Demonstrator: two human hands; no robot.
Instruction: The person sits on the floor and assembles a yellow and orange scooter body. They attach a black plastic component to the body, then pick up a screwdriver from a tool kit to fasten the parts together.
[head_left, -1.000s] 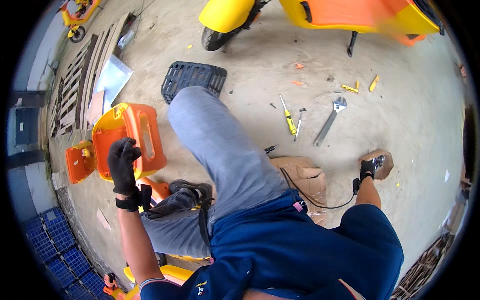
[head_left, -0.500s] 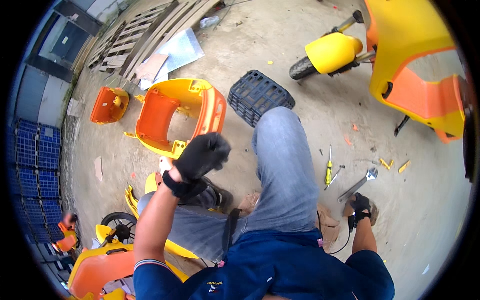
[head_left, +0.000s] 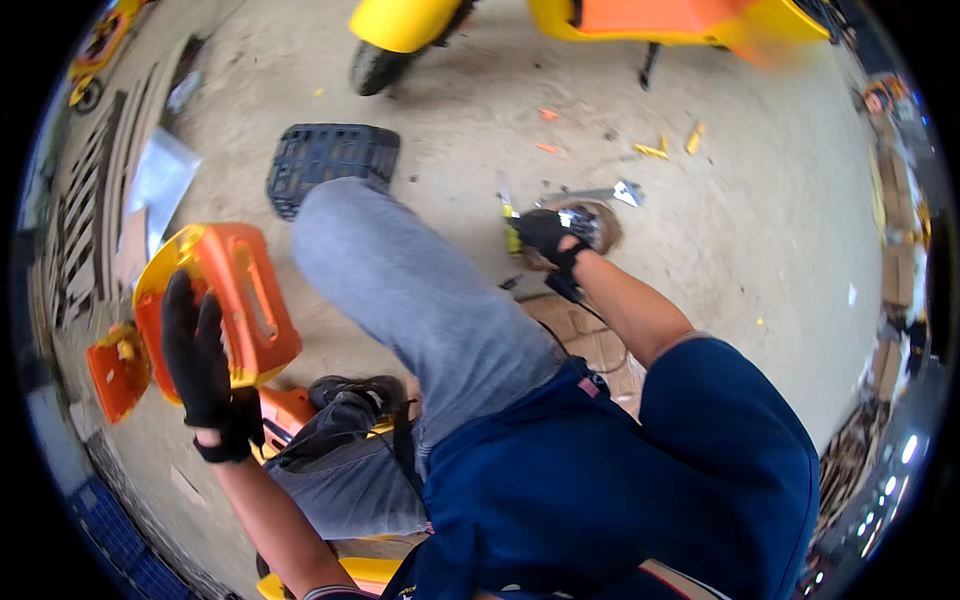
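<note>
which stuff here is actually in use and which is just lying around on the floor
In use: left hand raised, open, nearest the orange panel; right hand reaching the screwdriver and wrench.
Lying about: black crate, yellow scooter, small orange part, scattered bits.

- Left glove (head_left: 205,375): black.
- Right glove (head_left: 548,235): black.
- Panel (head_left: 225,305) by the left glove: orange inside, yellow along the rim.
- Smaller part (head_left: 118,368) further left: orange.
- Crate (head_left: 330,160): black, with a grid pattern.
- Trousers (head_left: 420,300): grey.
- Top (head_left: 620,470): dark blue.
- Scooter (head_left: 600,20): yellow and orange, with a black tyre (head_left: 372,68).
- Screwdriver (head_left: 511,225): yellow handle.
- Wrench (head_left: 590,195): silver.
- Floor (head_left: 740,220): pale beige-grey, dotted with yellow and orange scraps.
- Crates (head_left: 110,530) at lower left: blue.
</note>
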